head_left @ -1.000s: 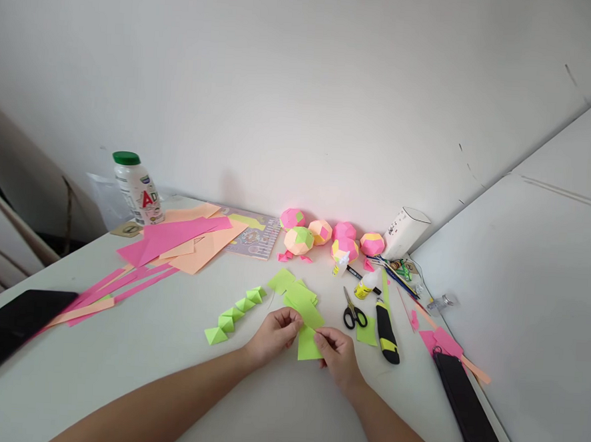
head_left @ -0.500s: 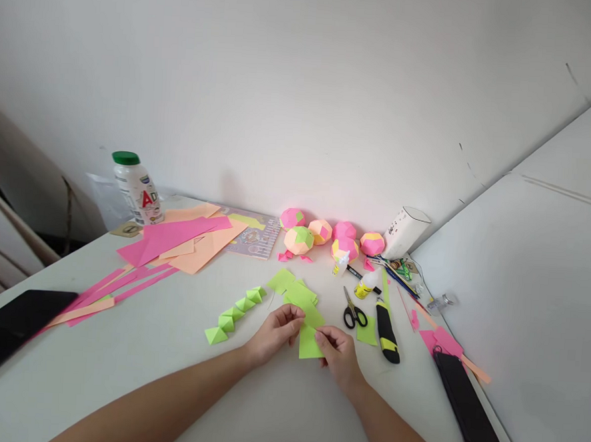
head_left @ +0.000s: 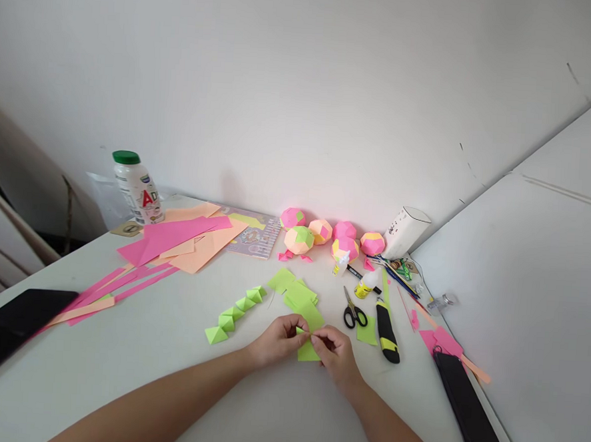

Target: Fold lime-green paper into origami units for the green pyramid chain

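A square of green paper (head_left: 309,352) hangs between my two hands, at the front of the table. My left hand (head_left: 282,338) pinches its upper left edge, and my right hand (head_left: 335,350) pinches its upper right edge. The fingertips of both hands almost meet along the top of the sheet, partly hiding it. Just beyond the hands lie loose green paper pieces (head_left: 298,294), overlapping on the table. To the left of my left hand stands a row of small folded green paper pyramids (head_left: 234,314).
Right of my hands lie black scissors (head_left: 354,314), a utility knife (head_left: 387,333), a glue bottle (head_left: 366,284) and a black phone (head_left: 469,405). Several faceted paper balls (head_left: 299,240) line the wall. Pink and orange sheets (head_left: 184,241), a white bottle (head_left: 138,191) and a dark tablet (head_left: 13,330) occupy the left.
My hands have drawn closer together at the top edge of the green square, the left one shifting slightly right. The other things stay where they were.
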{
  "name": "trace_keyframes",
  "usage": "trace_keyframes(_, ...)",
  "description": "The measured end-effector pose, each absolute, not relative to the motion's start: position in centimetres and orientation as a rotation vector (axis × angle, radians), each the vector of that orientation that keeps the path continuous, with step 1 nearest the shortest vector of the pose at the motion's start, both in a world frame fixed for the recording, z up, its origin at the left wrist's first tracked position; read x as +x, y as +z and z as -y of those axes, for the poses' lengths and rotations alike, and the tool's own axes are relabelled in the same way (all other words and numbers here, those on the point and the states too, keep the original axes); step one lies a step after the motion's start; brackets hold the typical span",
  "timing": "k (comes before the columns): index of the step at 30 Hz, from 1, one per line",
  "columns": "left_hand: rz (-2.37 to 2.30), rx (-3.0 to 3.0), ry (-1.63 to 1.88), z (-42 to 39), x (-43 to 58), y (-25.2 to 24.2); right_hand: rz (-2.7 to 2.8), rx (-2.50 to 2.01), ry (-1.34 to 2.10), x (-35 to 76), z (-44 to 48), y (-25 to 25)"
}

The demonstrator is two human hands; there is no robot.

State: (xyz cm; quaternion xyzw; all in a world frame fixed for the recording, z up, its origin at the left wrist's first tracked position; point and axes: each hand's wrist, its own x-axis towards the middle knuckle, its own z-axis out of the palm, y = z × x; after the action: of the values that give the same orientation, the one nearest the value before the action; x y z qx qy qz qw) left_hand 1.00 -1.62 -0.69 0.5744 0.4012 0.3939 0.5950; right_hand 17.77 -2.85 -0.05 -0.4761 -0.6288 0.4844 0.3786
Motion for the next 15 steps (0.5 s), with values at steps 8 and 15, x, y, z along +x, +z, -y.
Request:
trace_keyframes(8,-0.950,1.398,0.889,1.79,1.00,-0.54,1.686,-1.134,1.132,17.74,2.74,0.03)
trace_keyframes(15,-0.970,1.340,0.920,1.87,1.12,-0.27,1.652,-1.147,1.161,17.68,2.96,0.53)
